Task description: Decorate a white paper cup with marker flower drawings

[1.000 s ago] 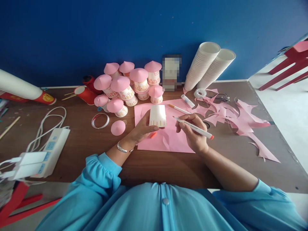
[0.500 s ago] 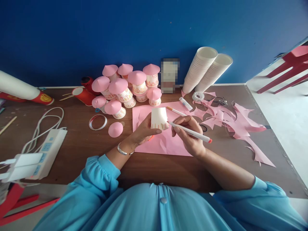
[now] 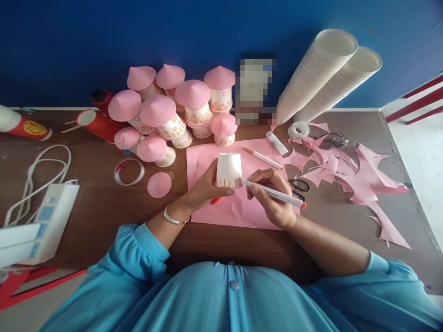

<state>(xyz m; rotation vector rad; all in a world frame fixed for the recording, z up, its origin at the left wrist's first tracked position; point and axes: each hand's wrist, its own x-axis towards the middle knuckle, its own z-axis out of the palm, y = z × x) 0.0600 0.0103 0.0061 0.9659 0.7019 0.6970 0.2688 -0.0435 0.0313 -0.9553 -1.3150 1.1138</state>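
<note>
desk: what are the hands doing?

photographer: the left hand (image 3: 207, 186) is curled about halfway round an upturned white paper cup (image 3: 229, 169), thumb across the near rim, the fingers behind it out of sight. the cup is held, mouth down and tilted toward the person, just above a pink paper sheet (image 3: 242, 210) at the middle of the brown table (image 3: 97, 207).

desk: and the right?

photographer: the right hand (image 3: 273, 200) is closed in a writing grip on a white marker (image 3: 277, 193). its tip touches the cup's lower edge on the right, beside a row of short orange strokes. the marker's orange end points away to the right.

desk: what lies around them?

photographer: a silver bracelet (image 3: 171, 216) on the left wrist. behind the cup, a cluster of decorated cups with pink cone roofs (image 3: 166, 115); to the right, two leaning stacks of plain cups (image 3: 321, 69). a second pen (image 3: 262, 157), scissors (image 3: 299, 185) and pink paper scraps (image 3: 356, 175) lie near the right hand. a loose pink cone (image 3: 159, 184) sits left of the sheet.
</note>
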